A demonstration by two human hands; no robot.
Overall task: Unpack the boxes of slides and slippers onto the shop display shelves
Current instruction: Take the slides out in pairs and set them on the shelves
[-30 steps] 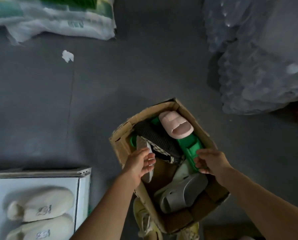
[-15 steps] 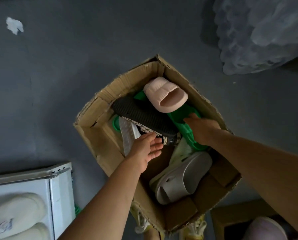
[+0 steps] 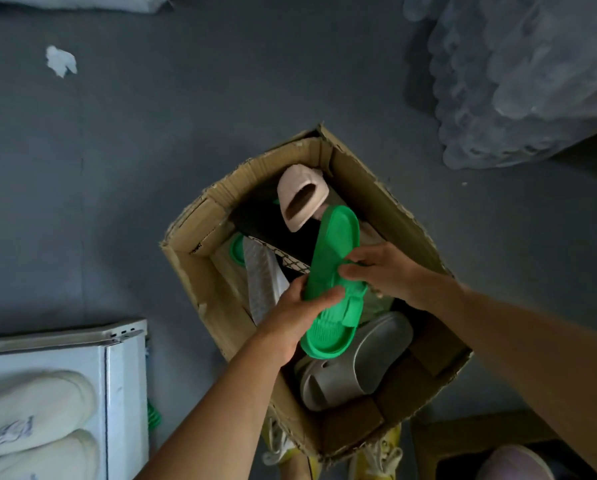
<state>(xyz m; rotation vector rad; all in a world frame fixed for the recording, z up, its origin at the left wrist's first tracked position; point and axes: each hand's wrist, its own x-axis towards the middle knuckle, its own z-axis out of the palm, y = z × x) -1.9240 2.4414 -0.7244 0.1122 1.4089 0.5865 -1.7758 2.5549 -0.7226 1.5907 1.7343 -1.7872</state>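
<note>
An open cardboard box [image 3: 387, 199] stands on the grey floor below me. A green slide [image 3: 333, 251] is lifted above it, sole side towards me. My left hand [image 3: 299, 315] grips its lower edge, thumb across the sole. My right hand [image 3: 385, 271] holds it from the right, fingers curled round the strap side. Inside the box lie a pink slide [image 3: 302, 197], a grey slide [image 3: 354, 367], a white ribbed sole [image 3: 262, 275] and a dark slipper [image 3: 273, 226], partly hidden by the green one.
A white shelf corner [image 3: 124, 372] at lower left holds two cream slippers [image 3: 30, 414]. Clear plastic bags [image 3: 519, 74] are heaped at upper right. A second box with a pink slipper [image 3: 513, 462] sits at lower right. A paper scrap [image 3: 61, 60] lies on the floor.
My right hand has pulled the green slide up out of the box, and my left hand left the white sole and took hold of the green slide.
</note>
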